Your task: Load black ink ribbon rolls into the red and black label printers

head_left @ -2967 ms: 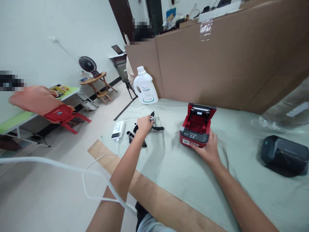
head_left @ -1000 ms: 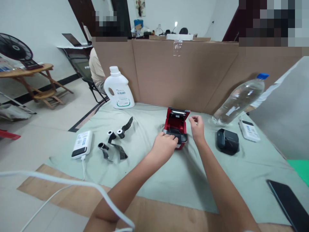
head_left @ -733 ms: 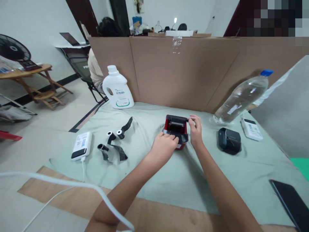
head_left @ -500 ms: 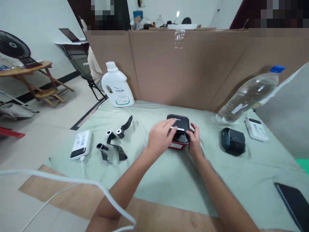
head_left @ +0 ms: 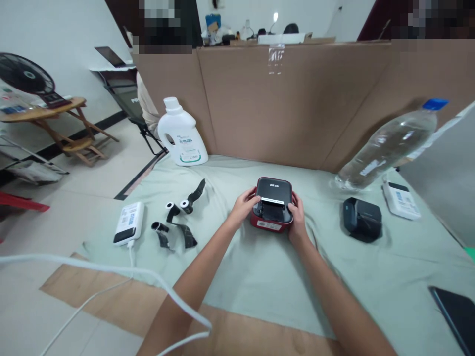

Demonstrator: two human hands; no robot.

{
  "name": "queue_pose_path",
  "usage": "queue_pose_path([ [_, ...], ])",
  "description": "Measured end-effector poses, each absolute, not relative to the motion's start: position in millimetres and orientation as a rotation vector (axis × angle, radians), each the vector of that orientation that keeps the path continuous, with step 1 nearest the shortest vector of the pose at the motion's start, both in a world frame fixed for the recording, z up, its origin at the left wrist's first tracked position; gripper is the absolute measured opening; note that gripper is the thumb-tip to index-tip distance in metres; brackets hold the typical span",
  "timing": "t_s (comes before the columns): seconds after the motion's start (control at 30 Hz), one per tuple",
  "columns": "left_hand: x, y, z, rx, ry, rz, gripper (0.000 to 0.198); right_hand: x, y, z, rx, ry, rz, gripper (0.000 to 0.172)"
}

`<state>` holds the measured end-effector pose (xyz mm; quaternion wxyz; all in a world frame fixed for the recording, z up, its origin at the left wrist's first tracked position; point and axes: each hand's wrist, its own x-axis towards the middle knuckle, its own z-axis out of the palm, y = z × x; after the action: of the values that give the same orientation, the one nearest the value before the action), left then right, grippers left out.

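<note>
Small red label printer with closed black lid (head_left: pixel 273 203) sat mid-table on the pale green cloth (head_left: pixel 282 277). Left hand (head_left: pixel 244 204) and right hand (head_left: pixel 297 217) clasped its two sides, fingers curled against the casing. Black ribbon rolls (head_left: pixel 177 217) lay well to its left.

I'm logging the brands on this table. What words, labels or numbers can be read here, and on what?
No text reads clearly.
White lid logo and front sticker of the red printer: too small.
Green label print on the detergent bottle: blurred.
Label on the power bank: too small.
Label on the water bottle: blurred.
</note>
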<state>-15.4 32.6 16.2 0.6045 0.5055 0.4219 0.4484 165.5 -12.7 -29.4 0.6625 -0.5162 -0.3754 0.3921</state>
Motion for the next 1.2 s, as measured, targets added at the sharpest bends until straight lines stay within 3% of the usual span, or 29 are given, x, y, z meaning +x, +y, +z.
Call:
queue_pose_path([
  [0.13, -57.8, 41.7, 29.6, 1.417, 1.291, 1.068, 0.043, 160.5, -16.2, -42.7, -1.064, -0.733, 0.82, 0.059],
  [0.23, -121.7, 40.5, 46.7, 1.818, 1.815, 1.024, 0.041, 159.7, -15.8, -45.5, -1.017, -0.652, 0.825, 0.056],
  [0.3, -162.6, 34.9, 53.3, 1.929, 2.276, 0.771, 0.046, 159.9, -15.0, -45.9, -1.023, -0.684, 0.818, 0.053],
  [0.4, -199.8, 25.8, 52.2, 1.898, 2.519, 0.311, 0.042, 160.3, -14.0, -47.2, -1.064, -0.756, 0.784, 0.049],
  [0.5, -207.1, 15.7, 47.8, 1.939, 2.484, 0.207, 0.034, 161.0, -13.2, -49.2, -1.11, -0.774, 0.751, 0.048],
  [0.77, -197.8, -33.1, 48.0, 2.04, 2.202, 0.328, 0.033, 162.7, -11.7, -49.5, -1.124, -0.766, 0.758, 0.048],
  [0.93, -200.8, -38.6, 44.4, 1.991, 2.101, 0.497, 0.039, 160.7, -14.6, -44.8, -1.125, -0.763, 0.773, 0.045],
  [1.03, -182.4, -34.6, 47.4, 2.014, 2.005, 0.812, 0.046, 163.7, -23.8, -41.4, -1.14, -0.799, 0.795, 0.043],
  [1.1, -154.2, -29.2, 46.5, 1.893, 1.804, 0.995, 0.043, 168.7, -33.3, -39.6, -1.152, -0.884, 0.834, 0.047],
  [1.2, -96.9, -17.2, 34.9, 1.698, 1.396, 0.903, 0.053, 177.3, -48.8, -36.5, -1.169, -1.155, 0.919, 0.069],
])
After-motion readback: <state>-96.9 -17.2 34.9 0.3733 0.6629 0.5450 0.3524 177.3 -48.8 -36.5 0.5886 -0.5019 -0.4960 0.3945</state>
